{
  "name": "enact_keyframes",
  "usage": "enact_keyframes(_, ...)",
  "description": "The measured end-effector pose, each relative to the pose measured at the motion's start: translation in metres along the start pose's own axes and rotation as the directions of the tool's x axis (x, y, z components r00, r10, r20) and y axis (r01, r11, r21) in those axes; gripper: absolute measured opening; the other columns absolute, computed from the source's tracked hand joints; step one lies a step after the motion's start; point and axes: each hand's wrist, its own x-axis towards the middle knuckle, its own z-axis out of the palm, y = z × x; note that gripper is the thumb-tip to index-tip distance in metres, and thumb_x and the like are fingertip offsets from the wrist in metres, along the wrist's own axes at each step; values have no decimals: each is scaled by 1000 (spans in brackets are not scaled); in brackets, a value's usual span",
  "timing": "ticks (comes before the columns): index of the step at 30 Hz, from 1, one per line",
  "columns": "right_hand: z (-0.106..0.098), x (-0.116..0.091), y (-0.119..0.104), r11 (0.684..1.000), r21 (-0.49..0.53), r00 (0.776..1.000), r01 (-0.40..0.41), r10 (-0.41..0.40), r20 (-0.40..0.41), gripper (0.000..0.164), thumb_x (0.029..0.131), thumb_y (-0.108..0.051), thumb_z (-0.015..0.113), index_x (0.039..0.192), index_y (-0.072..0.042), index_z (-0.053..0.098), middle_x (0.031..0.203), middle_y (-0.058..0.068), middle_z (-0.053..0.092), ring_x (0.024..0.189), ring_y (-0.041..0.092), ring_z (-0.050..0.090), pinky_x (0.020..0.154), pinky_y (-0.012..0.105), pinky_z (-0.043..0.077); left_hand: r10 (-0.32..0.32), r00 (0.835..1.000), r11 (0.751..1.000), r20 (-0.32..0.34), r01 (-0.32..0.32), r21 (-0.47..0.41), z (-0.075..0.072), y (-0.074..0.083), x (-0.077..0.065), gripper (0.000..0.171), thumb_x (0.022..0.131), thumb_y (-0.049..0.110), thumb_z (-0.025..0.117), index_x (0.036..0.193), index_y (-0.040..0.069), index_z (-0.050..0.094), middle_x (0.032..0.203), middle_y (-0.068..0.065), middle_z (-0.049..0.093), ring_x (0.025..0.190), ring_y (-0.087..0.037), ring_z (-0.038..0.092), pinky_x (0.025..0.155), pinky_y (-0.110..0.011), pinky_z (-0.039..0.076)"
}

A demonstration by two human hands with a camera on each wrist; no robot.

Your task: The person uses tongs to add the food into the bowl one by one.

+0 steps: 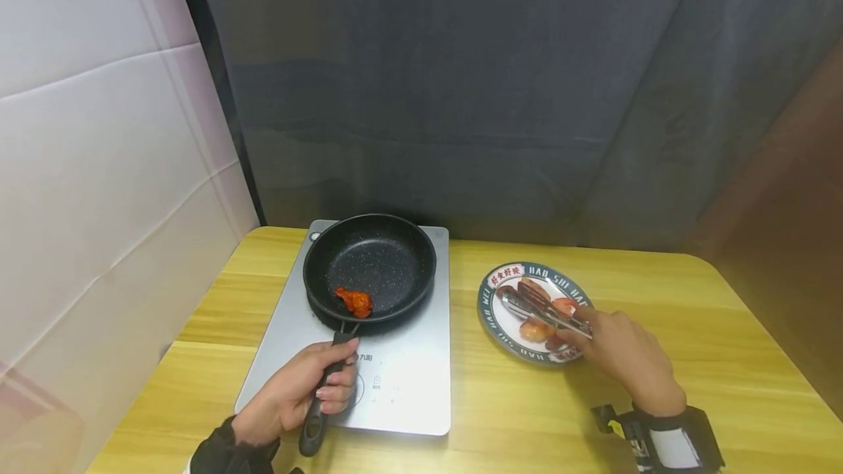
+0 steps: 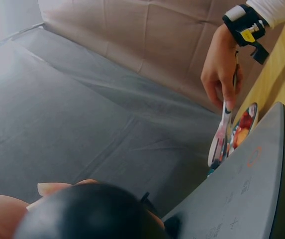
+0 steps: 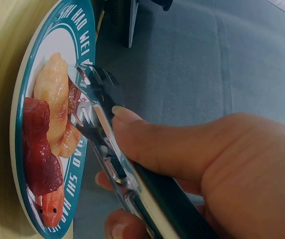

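Note:
My left hand (image 1: 306, 386) grips the black handle (image 1: 327, 384) of a frying pan (image 1: 378, 262). A reddish-brown piece of chicken (image 1: 356, 302) lies in the pan near the handle side. With my right hand (image 1: 622, 357) I hold metal tongs (image 1: 546, 311) over a plate (image 1: 489, 313) with a teal rim. Several pieces of food are on that plate: a pale golden piece (image 3: 52, 94), a dark red piece (image 3: 39, 149) and an orange-red one (image 3: 52, 206) show in the right wrist view. The tong tips are at the food; whether they pinch a piece, I cannot tell.
The pan sits on a flat silver induction cooker (image 1: 402, 393) on the wooden table (image 1: 500, 415). A dark grey curtain (image 1: 421, 93) stands behind, a white panel (image 1: 99, 167) at the left and a brown one (image 1: 790, 240) at the right.

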Motion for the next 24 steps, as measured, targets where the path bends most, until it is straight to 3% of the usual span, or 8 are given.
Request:
enact_keyframes(19, -3, -1, 6, 999, 7, 998, 41, -41, -40, 53, 89, -46, 64, 120, -4, 63, 91, 24, 65, 80, 42, 62, 61, 57, 49, 7, 1000, 1000, -17, -7, 16, 1, 1, 2, 25, 104, 24, 37, 85, 9, 36, 61, 7, 32, 43, -1, 34, 39, -15, 30)
enact_keyframes(24, -8, -3, -2, 998, 14, 996, 64, -63, -66, 49, 89, -43, 65, 119, -6, 64, 92, 20, 66, 78, 37, 63, 60, 54, 50, 7, 1000, 1000, -19, -6, 14, 0, 0, 0, 25, 105, 23, 36, 84, 9, 36, 61, 7, 32, 43, -1, 34, 39, -15, 30)
